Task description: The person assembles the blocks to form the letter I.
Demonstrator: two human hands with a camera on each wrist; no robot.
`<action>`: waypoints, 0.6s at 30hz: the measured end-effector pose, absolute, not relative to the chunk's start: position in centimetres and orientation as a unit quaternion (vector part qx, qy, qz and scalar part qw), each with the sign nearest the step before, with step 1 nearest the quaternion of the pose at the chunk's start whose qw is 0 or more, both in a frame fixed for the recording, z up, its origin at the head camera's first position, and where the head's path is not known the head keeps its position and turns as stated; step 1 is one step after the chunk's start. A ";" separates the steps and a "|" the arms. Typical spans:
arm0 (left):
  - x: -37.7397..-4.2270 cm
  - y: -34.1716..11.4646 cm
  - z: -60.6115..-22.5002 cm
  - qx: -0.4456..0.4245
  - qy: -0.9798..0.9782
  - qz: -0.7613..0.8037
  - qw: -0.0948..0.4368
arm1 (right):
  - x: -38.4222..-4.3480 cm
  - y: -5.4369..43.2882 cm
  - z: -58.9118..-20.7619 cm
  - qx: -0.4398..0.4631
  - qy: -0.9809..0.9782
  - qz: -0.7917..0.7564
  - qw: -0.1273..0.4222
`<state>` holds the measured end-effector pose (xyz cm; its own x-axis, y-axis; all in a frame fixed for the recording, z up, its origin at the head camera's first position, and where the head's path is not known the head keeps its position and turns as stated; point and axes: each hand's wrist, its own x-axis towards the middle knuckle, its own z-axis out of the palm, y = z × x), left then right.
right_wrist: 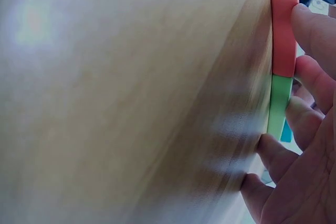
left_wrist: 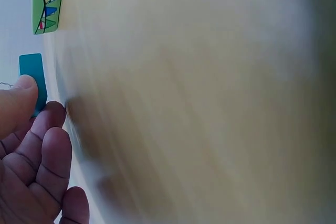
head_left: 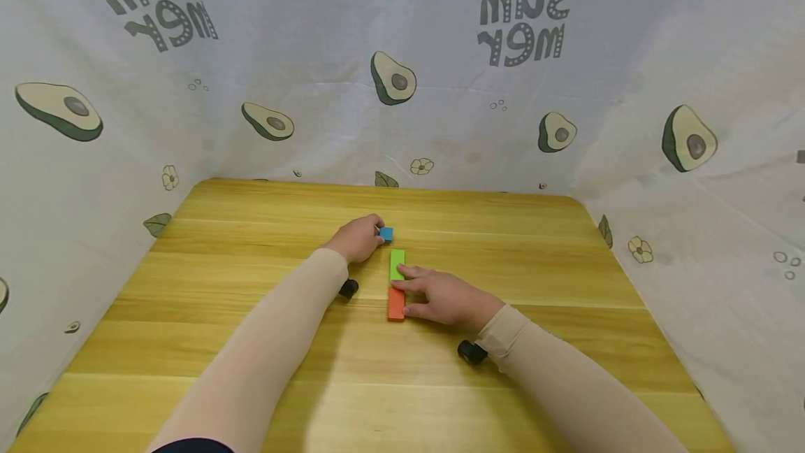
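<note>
My left hand (head_left: 358, 238) pinches a small blue block (head_left: 386, 234) between thumb and fingertips, just beyond the far end of a short row. In that row a green block (head_left: 397, 261) and a red block (head_left: 396, 307) lie end to end on the table. Printed little flags show on the side of the green block (left_wrist: 48, 3) in the left wrist view. My right hand (head_left: 443, 297) rests along the row's right side, thumb at the red block (right_wrist: 284, 30) and other fingers extended at the green one. The blue block's lower part is hidden by my left fingers.
The wooden table (head_left: 516, 229) reaches to a hanging cloth (head_left: 453, 124) printed with avocados at the back and sides. A black object (head_left: 349, 289) sits by my left wrist, and another black object (head_left: 472, 352) by my right wrist.
</note>
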<state>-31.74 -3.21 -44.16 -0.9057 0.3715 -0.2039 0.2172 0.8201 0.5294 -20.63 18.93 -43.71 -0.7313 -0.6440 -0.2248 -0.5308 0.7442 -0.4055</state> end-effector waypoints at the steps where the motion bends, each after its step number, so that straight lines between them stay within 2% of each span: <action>1: -31.8 -3.1 -44.2 0.157 0.942 0.254 0.151 | -20.6 19.0 -43.7 -0.321 0.917 -0.158 0.178; 18: -31.8 -1.3 -44.0 0.179 0.948 0.211 0.156 | -20.7 19.1 -43.9 -0.331 0.912 -0.168 0.172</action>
<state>-31.82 -1.27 -44.01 -0.8872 0.4052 -0.2206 0.2736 0.8471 0.4556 -20.71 19.14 -43.85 -0.7210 -0.6624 -0.2034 -0.5469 0.7242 -0.4201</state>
